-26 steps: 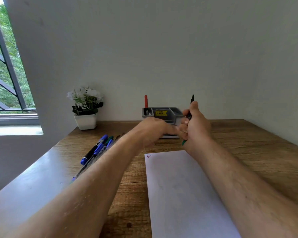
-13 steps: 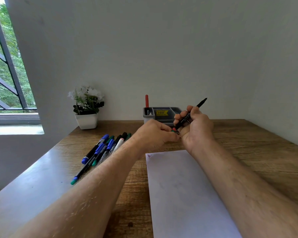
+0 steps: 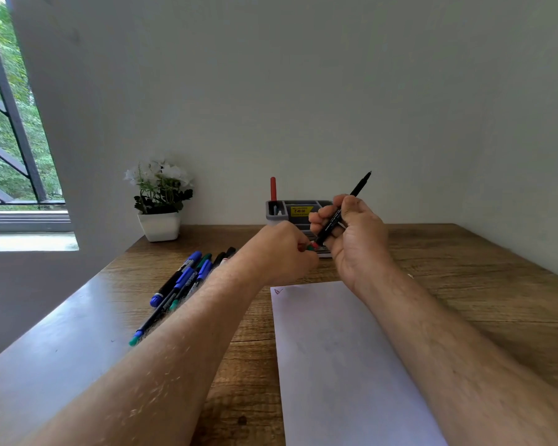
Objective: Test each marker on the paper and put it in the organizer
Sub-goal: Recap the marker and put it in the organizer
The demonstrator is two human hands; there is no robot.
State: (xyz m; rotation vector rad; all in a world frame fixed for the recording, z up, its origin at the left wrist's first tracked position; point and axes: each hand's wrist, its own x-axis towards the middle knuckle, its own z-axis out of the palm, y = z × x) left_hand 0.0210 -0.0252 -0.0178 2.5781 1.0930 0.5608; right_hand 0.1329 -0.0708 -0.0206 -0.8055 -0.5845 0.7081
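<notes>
Head view: right hand (image 3: 355,233) fingers grip slim black marker (image 3: 342,210) tilted; left hand (image 3: 281,252) fingers pinch its green cap (image 3: 310,248), likely uncapping.

white potted plant (image 3: 160,201), wooden table (image 3: 464,284), window (image 3: 10,123)

Markers (image 3: 187,281) left of paper (image 3: 342,358); organizer (image 3: 290,211) behind, plant (image 3: 160,201) farther left.
</notes>
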